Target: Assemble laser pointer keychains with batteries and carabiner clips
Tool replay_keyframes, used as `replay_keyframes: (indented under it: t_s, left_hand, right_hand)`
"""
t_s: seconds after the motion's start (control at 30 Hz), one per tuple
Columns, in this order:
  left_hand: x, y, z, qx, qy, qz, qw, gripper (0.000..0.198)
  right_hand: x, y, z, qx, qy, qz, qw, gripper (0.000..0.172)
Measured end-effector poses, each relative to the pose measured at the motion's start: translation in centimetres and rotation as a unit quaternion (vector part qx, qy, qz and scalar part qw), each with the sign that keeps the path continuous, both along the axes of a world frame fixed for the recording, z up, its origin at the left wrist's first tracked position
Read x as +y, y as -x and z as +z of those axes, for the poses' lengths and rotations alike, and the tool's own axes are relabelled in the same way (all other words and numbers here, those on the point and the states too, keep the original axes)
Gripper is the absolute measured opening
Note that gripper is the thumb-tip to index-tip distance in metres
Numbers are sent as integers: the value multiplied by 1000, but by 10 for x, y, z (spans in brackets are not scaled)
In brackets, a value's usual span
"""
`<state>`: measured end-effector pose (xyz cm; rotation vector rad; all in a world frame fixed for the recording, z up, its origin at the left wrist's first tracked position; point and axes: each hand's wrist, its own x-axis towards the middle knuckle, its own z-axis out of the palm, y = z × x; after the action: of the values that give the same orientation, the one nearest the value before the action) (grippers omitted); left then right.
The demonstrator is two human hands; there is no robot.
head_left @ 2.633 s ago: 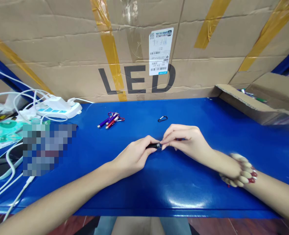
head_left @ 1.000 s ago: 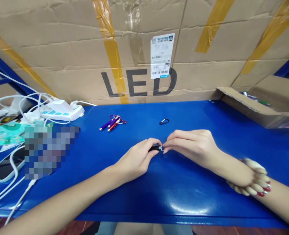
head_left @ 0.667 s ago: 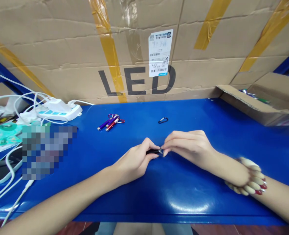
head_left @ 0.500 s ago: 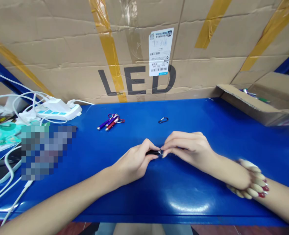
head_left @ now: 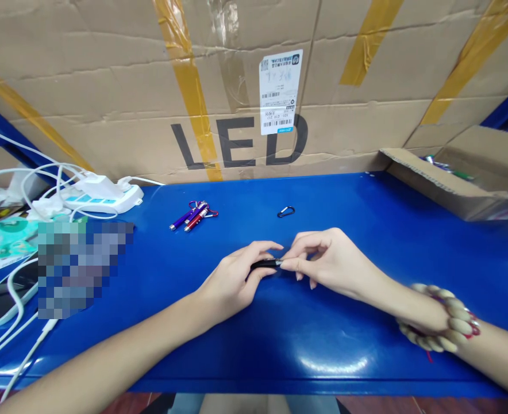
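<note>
Between my two hands lies a small black penlight (head_left: 264, 263), level above the blue table. My left hand (head_left: 237, 275) is closed around its body, the index finger raised over it and the thumb below. My right hand (head_left: 323, 260) pinches the silvery end with thumb and index finger, the other fingers curled beneath. Part of the penlight is hidden inside my left hand. Beyond the hands, a black carabiner (head_left: 285, 211) lies by itself. Farther left, a purple penlight (head_left: 185, 217) and a red penlight (head_left: 196, 221) rest crossed, with carabiners attached.
An open cardboard box (head_left: 435, 187) with small shiny items stands at the right. At the left are a white power strip (head_left: 107, 198), tangled white cables and a phone (head_left: 8, 290). A large carton (head_left: 349, 126) marked LED backs the blue table (head_left: 280, 351).
My right hand has turned at the penlight's end, its grip now a thumb-and-index pinch with the other fingers curled under. My left index finger has lifted and stretched out.
</note>
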<state>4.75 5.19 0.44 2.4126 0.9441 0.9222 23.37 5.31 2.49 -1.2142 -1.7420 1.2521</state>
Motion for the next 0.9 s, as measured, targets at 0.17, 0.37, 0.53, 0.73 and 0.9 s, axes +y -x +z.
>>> replay_keyframes:
  t_s: [0.17, 0.37, 0.53, 0.73, 0.9]
  left_hand:
    - [1, 0, -1, -9, -35, 3, 999, 16]
    - [-1, 1, -6, -10, 11, 16, 1000, 4]
    - [0, 2, -11, -2, -59, -9, 998, 8]
    - [-1, 4, -10, 29, -164, -11, 986, 12]
    - [0, 2, -5, 30, -163, -25, 986, 21]
  right_hand:
    - [3, 0, -1, 8, -2, -11, 1000, 29]
    - [2, 1, -2, 6, 23, -8, 1000, 27]
    - [-3, 4, -3, 22, 37, -11, 999, 27]
    - [-4, 6, 0, 64, 158, -5, 985, 27]
    - [0, 3, 3, 101, 239, 22, 965, 30]
